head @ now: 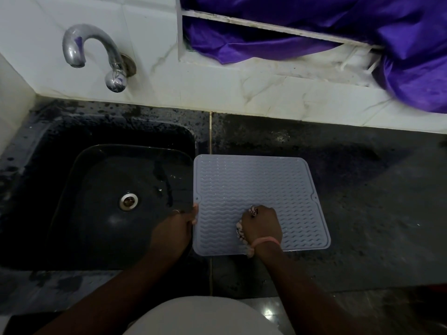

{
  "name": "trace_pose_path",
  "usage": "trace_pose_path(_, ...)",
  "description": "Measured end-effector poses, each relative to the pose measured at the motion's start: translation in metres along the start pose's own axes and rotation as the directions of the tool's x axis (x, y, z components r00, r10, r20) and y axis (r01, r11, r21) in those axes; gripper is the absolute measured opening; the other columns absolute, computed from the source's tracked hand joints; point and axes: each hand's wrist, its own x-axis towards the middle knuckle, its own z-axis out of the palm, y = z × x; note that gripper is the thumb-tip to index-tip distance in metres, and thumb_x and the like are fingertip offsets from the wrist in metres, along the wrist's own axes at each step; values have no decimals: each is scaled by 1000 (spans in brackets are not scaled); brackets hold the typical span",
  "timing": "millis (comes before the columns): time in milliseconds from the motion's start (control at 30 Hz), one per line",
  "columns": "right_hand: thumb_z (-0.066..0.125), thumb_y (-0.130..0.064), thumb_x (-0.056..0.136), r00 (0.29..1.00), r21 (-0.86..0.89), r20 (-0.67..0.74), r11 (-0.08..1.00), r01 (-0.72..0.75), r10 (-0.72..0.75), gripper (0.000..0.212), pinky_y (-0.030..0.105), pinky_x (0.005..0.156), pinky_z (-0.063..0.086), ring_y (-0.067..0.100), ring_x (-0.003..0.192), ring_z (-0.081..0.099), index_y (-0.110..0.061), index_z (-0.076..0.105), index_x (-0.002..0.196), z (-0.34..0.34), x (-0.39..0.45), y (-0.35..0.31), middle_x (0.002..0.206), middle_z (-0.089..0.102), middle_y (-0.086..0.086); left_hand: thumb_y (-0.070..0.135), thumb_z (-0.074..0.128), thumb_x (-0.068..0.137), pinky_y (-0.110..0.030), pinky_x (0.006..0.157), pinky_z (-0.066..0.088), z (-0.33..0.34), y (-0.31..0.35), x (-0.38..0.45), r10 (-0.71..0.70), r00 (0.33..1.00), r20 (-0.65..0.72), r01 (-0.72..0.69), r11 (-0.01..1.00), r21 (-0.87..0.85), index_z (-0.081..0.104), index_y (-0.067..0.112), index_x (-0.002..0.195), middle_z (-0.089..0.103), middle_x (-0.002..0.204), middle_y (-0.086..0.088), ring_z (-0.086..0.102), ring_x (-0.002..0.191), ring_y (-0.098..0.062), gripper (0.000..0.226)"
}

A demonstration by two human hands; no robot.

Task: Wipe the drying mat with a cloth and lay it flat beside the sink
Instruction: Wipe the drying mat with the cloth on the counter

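We are right in the wiping stage. Our drying mat (256, 189) lies flat on the dark counter (362, 189), its left edge just beside the black sink (72, 180), so the placing looks as good as done already. Our right hand (262, 226) is balled into a fist on the mat's near half, fingers clamped round a bunched patterned cloth (242, 232) that peeks out on the thumb side and by the wrist. Our left hand (177, 228) steadies things, fingertips curled over the mat's left edge and pinching it. How much of the ribbed surface is already wiped we cannot tell; the far half shows no sign either way. We judge what's left is finishing the wipe and letting go.
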Motion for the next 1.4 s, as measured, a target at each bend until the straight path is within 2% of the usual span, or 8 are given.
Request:
trace_pose_path(133, 41, -45, 75, 998, 164, -1, 985, 54, -55, 25, 28, 61, 43, 26, 71, 62, -25, 44, 61, 18, -5, -9, 83, 63, 14, 57, 21, 103, -32, 81, 52, -1, -2, 0, 19, 1000, -11, -19, 1000, -23, 46, 52, 133, 64, 110, 3, 66, 97, -16, 39)
trace_pose_path(467, 53, -29, 77, 992, 207, 27, 971, 117, -125, 27, 27, 55, 40, 11, 54, 55, -16, 52, 54, 20, -14, -29, 58, 59, 0, 46, 44, 100, -32, 86, 53, 4, -10, 4, 28, 999, -31, -32, 990, -138, 41, 57, 138, 69, 121, 5, 65, 106, -16, 40)
trace_pose_path(633, 61, -16, 86, 985, 234, 39, 960, 154, -167, 26, 15, 51, 36, 17, 60, 57, -2, 62, 64, 15, -25, -41, 64, 64, 9, 24, 61, 97, 2, 89, 31, 12, -11, 2, 14, 997, -77, -39, 940, -339, 53, 34, 141, 60, 137, 8, 52, 116, 4, 46)
trace_pose_path(733, 61, -14, 89, 977, 245, 45, 950, 192, -209, 30, 21, 56, 39, 17, 60, 57, -5, 60, 61, 14, -30, -49, 64, 64, 9, 21, 64, 95, -15, 101, 43, 19, -14, 3, -14, 997, -78, -26, 866, -499, 55, 31, 140, 62, 135, 6, 57, 115, 2, 47)
trace_pose_path(867, 60, -17, 90, 979, 241, 39, 953, 185, -200, 31, 19, 54, 37, 9, 55, 53, -11, 59, 60, 23, -37, -59, 61, 61, 4, 20, 67, 92, -34, 99, 52, 28, -23, 6, -38, 998, -57, -7, 770, -638, 56, 37, 137, 67, 125, 14, 63, 111, 1, 49)
trace_pose_path(1067, 60, -28, 86, 990, 299, 14, 945, 133, -143, 28, 28, 59, 45, 17, 62, 60, -13, 60, 63, 44, -43, -73, 66, 62, 4, 5, 74, 85, -27, 88, 51, 21, -36, 12, 15, 995, 101, 67, 644, -762, 57, 29, 137, 71, 93, 2, 63, 87, -4, 60)
trace_pose_path(1200, 60, -28, 88, 994, 329, -7, 939, 102, -106, 27, 26, 59, 42, 16, 63, 60, -15, 59, 65, 49, -47, -79, 68, 62, 3, 3, 75, 82, -23, 87, 51, 16, -33, 12, 6, 997, 76, 53, 662, -748, 58, 26, 137, 69, 96, -9, 63, 86, -4, 62)
trace_pose_path(1400, 61, -27, 86, 993, 417, 73, 907, 54, -93, 23, 29, 63, 50, 16, 68, 65, -12, 66, 70, 62, -61, -96, 70, 67, 2, -14, 58, 89, -10, 84, 48, 23, -31, 2, -66, 998, -24, 25, 657, -754, 43, 16, 139, 69, 100, 1, 66, 90, 5, 60)
